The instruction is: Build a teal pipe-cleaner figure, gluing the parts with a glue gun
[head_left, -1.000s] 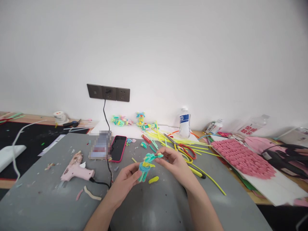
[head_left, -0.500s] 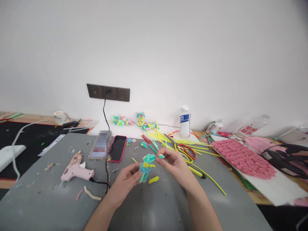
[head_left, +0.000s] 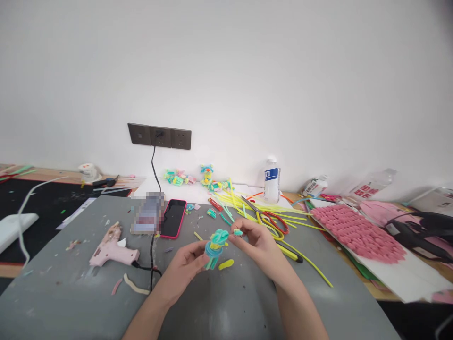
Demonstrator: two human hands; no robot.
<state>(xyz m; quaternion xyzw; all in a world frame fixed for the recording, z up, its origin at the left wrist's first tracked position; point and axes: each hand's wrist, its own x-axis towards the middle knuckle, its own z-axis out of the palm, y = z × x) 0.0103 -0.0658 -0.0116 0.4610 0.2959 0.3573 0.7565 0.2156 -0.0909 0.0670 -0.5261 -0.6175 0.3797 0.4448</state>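
Observation:
Between the thumb and fingers of my left hand (head_left: 184, 264) is a small pipe-cleaner figure (head_left: 213, 250), teal and yellow with a blue band round its middle. My right hand (head_left: 255, 242) pinches a little teal and cream pipe-cleaner piece (head_left: 238, 232) just right of the figure's top, with a small gap between the two. On the grey mat below them lies a yellow pipe-cleaner loop (head_left: 226, 264). A pair of scissors with red and yellow handles (head_left: 271, 221) rests beyond my right hand.
A pink glue gun (head_left: 115, 250) with a black cord lies at the left. Two phones, one pink-edged (head_left: 174, 218), sit behind my left hand. Yellow pipe cleaners (head_left: 293, 216), a bottle (head_left: 272, 182) and finished figures (head_left: 207, 175) line the back. A pink woven pad (head_left: 357, 232) is at right.
The small piece in my right hand has come slightly away from the figure's top, which it was against a second ago. My left hand has tilted the figure a little. The black cord has shifted slightly left.

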